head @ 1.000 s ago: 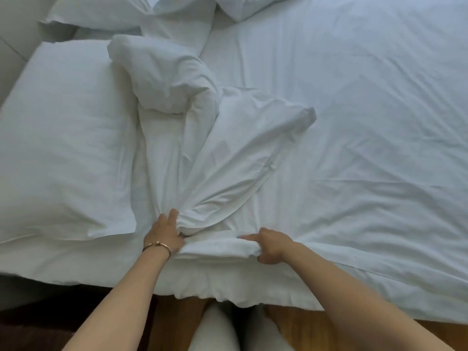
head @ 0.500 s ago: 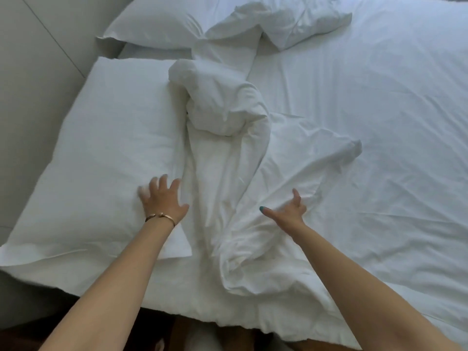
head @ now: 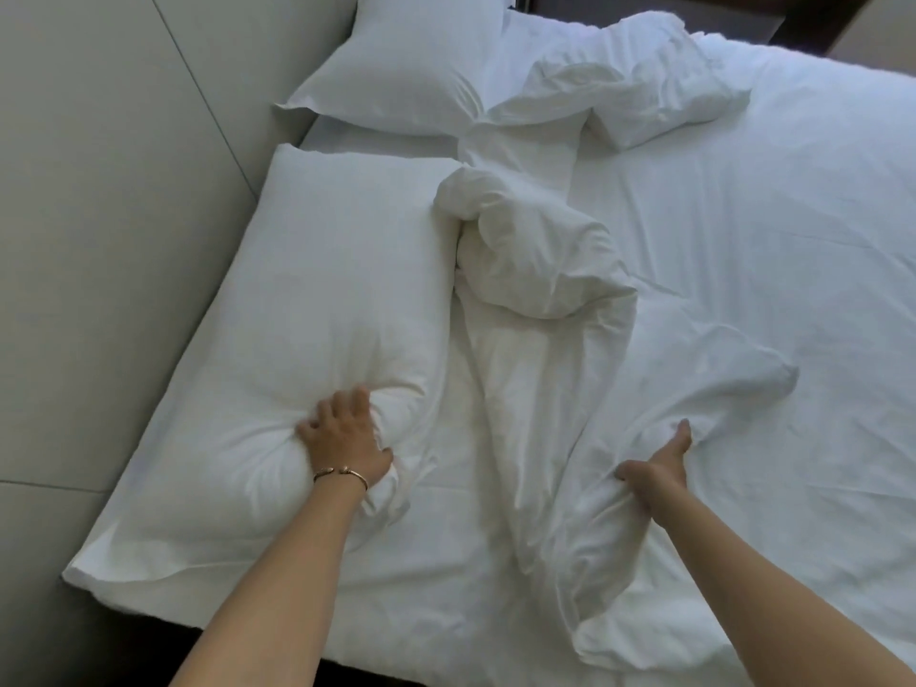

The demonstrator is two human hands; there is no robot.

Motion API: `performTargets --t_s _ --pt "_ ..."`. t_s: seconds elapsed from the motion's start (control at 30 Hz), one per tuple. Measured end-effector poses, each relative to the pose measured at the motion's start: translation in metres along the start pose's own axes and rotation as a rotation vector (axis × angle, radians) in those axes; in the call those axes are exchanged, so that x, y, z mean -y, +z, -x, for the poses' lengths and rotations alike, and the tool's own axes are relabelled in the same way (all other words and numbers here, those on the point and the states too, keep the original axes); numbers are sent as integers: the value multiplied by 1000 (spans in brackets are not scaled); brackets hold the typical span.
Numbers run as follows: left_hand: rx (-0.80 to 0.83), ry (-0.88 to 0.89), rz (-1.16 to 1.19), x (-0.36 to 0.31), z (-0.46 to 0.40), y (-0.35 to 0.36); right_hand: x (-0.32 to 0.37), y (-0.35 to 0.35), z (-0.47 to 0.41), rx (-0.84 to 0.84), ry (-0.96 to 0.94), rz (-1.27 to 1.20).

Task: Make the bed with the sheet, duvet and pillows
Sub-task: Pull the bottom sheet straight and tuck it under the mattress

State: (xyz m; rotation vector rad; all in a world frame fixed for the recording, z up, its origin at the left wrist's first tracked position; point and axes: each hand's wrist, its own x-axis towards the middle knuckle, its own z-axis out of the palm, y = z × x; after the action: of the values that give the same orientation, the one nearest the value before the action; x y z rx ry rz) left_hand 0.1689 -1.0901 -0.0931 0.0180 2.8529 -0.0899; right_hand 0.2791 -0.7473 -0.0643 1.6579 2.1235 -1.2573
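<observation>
A large white pillow [head: 317, 300] lies at the head of the bed on the left. My left hand [head: 344, 436], with a gold bracelet, grips its near right corner, fingers dug into the stuffing. A half-filled white pillow [head: 535, 270] with a long loose case trails toward me across the white sheet [head: 773, 250]. My right hand [head: 657, 471] grips the loose case fabric on its right side. Two more white pillows lie at the far end, one plump pillow [head: 401, 76] and one crumpled pillow [head: 624, 86].
A grey padded headboard [head: 109, 190] runs along the left side. The bed's near edge [head: 307, 642] hangs over a dark floor. Dark furniture [head: 813, 22] shows past the far corner.
Both hands let go of the sheet's near edge and reached forward. My left hand has closed on the big pillow's corner, and my right hand has closed on the loose case.
</observation>
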Motion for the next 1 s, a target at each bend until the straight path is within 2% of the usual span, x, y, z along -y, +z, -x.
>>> performTargets --t_s 0.13,0.23,0.3,0.33,0.4,0.53,0.6,0.73,0.8,0.87,0.9,0.93,1.0 --pt "-32 149 221 5 -3 -9 21 6 22 76 -288 -16" --pt "-216 245 139 35 -3 -37 32 16 41 186 -404 -63" --pt "-317 233 126 60 -5 -54 31 23 53 226 -430 -85" --pt "-282 197 115 66 -4 -57 29 25 56 230 -427 -98" --pt "-70 136 42 59 9 -47 24 25 62 227 -417 -109" --pt "344 87 -98 -14 31 -23 16 9 67 259 -464 -26" --pt "375 161 1 -65 28 -36 1 0 67 271 -508 26" --pt "285 531 502 -190 34 -65 -44 -13 62 336 -554 37" --pt "386 529 565 -246 41 -59 -61 -21 53 433 -522 -38" --pt "502 399 492 -281 47 -31 -75 -35 34 486 -430 -215" --pt "522 348 423 -290 49 -15 -80 -44 23 447 -371 -314" --pt "517 324 341 -294 51 3 -83 -53 10 338 -313 -384" --pt "493 317 206 -294 60 32 -90 -72 -24 52 -179 -363"
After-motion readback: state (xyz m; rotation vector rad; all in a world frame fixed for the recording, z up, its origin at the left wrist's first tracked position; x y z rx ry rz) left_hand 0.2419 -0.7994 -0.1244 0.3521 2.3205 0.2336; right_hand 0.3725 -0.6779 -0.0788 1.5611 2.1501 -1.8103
